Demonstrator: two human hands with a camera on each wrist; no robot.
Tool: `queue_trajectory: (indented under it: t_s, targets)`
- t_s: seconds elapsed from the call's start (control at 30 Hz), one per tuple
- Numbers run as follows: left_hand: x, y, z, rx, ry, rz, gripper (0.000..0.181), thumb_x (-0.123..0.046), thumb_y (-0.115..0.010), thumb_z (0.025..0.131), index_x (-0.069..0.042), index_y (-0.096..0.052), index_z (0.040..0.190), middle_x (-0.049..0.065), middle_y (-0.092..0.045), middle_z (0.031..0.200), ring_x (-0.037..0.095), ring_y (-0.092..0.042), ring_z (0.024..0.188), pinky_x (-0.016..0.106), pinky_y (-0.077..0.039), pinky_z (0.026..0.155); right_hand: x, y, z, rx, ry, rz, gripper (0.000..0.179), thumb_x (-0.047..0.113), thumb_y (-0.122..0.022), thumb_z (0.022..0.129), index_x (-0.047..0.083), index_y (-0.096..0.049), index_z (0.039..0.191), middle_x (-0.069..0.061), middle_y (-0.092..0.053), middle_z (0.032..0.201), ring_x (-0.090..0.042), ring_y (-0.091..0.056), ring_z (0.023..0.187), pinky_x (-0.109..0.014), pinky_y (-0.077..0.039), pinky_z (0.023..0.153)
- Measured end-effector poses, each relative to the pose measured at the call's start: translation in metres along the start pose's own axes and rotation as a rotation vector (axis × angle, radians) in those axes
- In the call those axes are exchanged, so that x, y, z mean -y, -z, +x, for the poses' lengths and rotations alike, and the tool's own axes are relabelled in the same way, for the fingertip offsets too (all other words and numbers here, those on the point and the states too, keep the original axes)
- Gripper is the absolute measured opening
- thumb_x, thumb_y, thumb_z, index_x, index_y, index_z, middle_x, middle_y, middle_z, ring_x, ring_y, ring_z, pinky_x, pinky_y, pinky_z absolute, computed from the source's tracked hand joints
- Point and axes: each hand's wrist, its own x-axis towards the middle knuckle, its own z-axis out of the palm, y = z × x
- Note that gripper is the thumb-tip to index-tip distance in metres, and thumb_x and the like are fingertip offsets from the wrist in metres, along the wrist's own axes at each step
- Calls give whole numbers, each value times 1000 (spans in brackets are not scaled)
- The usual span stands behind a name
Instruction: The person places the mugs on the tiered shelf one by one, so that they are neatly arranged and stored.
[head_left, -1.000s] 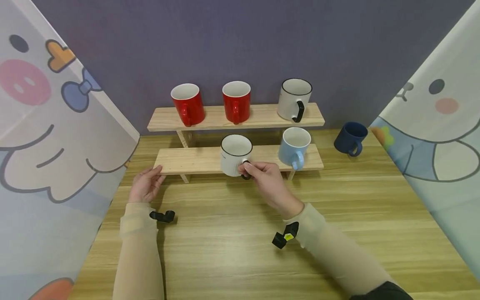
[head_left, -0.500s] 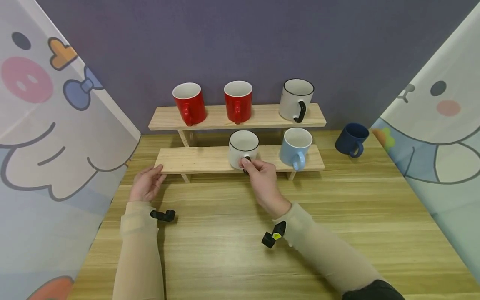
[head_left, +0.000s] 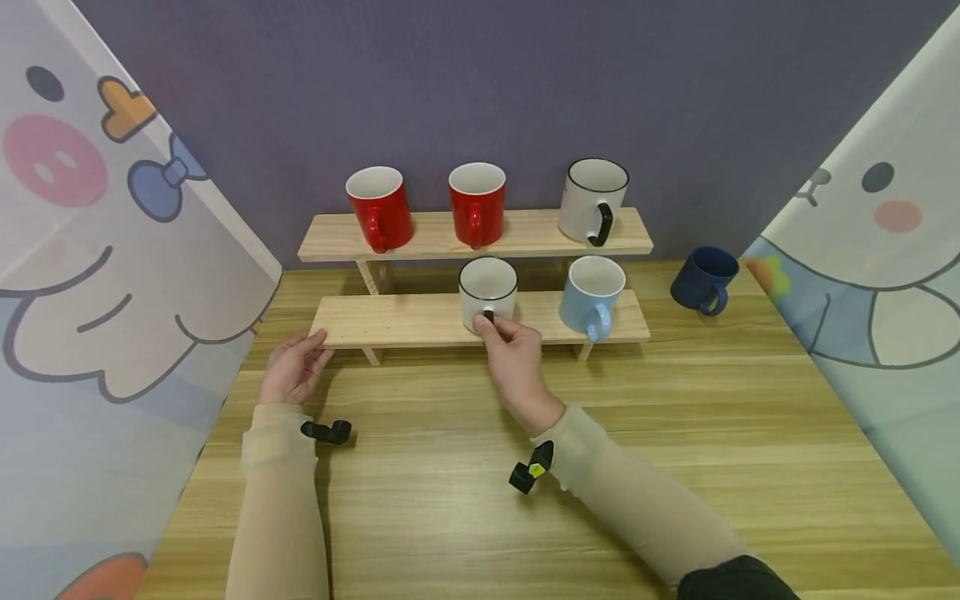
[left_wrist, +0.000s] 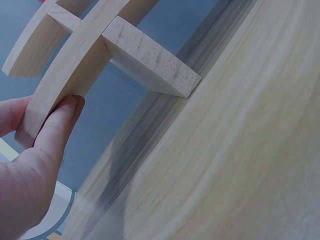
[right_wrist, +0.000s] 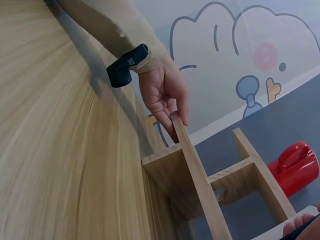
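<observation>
In the head view, a white mug (head_left: 487, 282) with a black rim stands upright at the lower shelf board (head_left: 390, 321), right of its middle. My right hand (head_left: 517, 362) pinches its black handle, turned toward me and mostly covered by the fingers. At the board's left end, my left hand (head_left: 294, 371) grips the wood. The left wrist view shows that hand (left_wrist: 30, 175) with the board edge (left_wrist: 67, 82) between thumb and fingers. Only a few right fingertips (right_wrist: 299, 224) show in the corner of the right wrist view.
A light blue mug (head_left: 591, 296) sits right of the white one. On the upper board (head_left: 427, 233) stand two red mugs, a left one (head_left: 381, 212) and a middle one (head_left: 477, 208), plus another white mug (head_left: 588, 204). A navy mug (head_left: 701, 279) is on the table (head_left: 420, 500).
My right hand has carried the white mug back and slightly right, from the board's front edge onto the lower board, its handle swinging toward me. The left hand has stayed put.
</observation>
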Motion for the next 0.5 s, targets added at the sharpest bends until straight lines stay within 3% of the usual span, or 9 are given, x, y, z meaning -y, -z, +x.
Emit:
queue_trajectory:
  t_s: [0.5]
  targets:
    - [1, -1, -1, -12, -1, 11, 16, 4, -64, 99, 2, -58, 113, 13, -68, 99, 19, -71, 87, 24, -54, 93, -4, 8, 4, 123, -1, -42, 26, 22, -75, 97, -4, -78, 100, -12, -74, 96, -18, -60, 86, -26, -50, 71]
